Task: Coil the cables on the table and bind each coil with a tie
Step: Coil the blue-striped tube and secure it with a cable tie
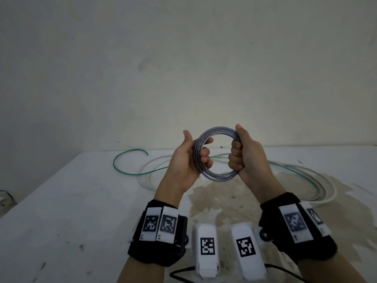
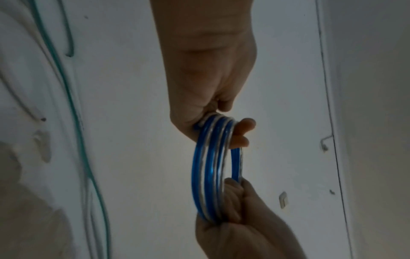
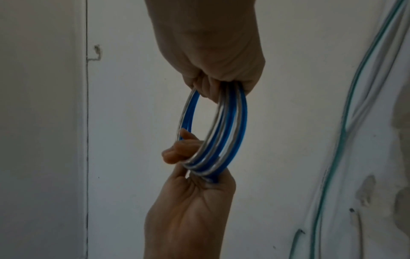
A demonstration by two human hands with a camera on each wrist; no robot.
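1. With fingers curled through the ring from opposite sides, the left hand [image 1: 186,160] and the right hand [image 1: 245,156] both clasp the blue cable coil [image 1: 216,131], which hangs in the air above the table, upright and facing the person.
2. Judging by this two-sided hold, the aim is to keep the several turns stacked together so they cannot spring apart before a tie goes on; the wrist views show the blue and clear loops lying side by side in each fist.
3. No tie is visible in any view, so the binding of this coil looks not yet done.
4. Behind the hands, a green cable [image 1: 126,160] and a white cable [image 1: 326,193] lie loose and uncoiled on the table [image 1: 61,211], the green one running across the white loops; they are probably next.
5. The white tabletop is scuffed, with a brownish stain [image 1: 220,199] just below the hands.
6. Beyond the table's far edge stands a plain pale wall [image 1: 183,58], marked with faint smudges.
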